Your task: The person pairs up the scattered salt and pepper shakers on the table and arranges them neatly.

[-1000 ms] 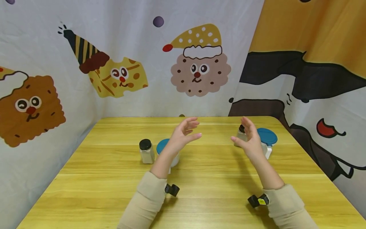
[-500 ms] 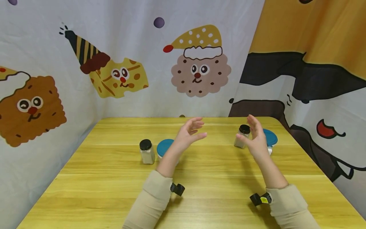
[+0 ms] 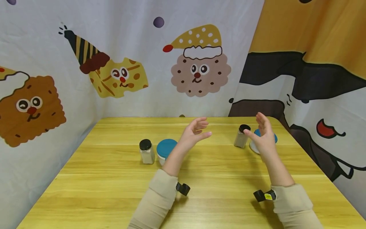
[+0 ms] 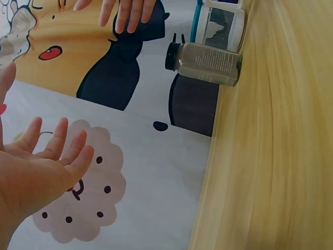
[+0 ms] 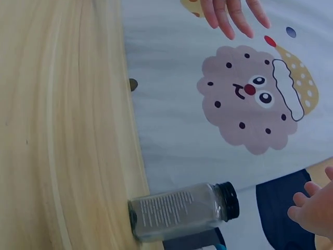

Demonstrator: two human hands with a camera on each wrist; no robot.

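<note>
In the head view my left hand (image 3: pixel 194 135) hovers above the table with fingers loosely bent and nothing in them. Its forearm partly covers a white tub with a blue lid (image 3: pixel 166 148); left of that tub stands a clear jar with a black cap (image 3: pixel 147 154). My right hand (image 3: pixel 265 138), likewise raised and holding nothing, has its thumb overlapping the cap of a second black-capped jar (image 3: pixel 240 140). Behind the right hand, another blue-lidded tub (image 3: pixel 254 147) is partly hidden. The right wrist view shows printed lines on the second jar (image 5: pixel 174 211), which is upright on the table.
The wooden table (image 3: pixel 211 184) ends at a white curtain (image 3: pixel 128 25) printed with cartoon snacks, which rises behind it and along both sides. A small black camera (image 3: pixel 183 189) sits on the left cuff, another (image 3: pixel 264 195) on the right.
Both hands have drifted to the right, still raised and holding nothing. More of the left tub and the right jar now shows. The jars and tubs have stayed in place.
</note>
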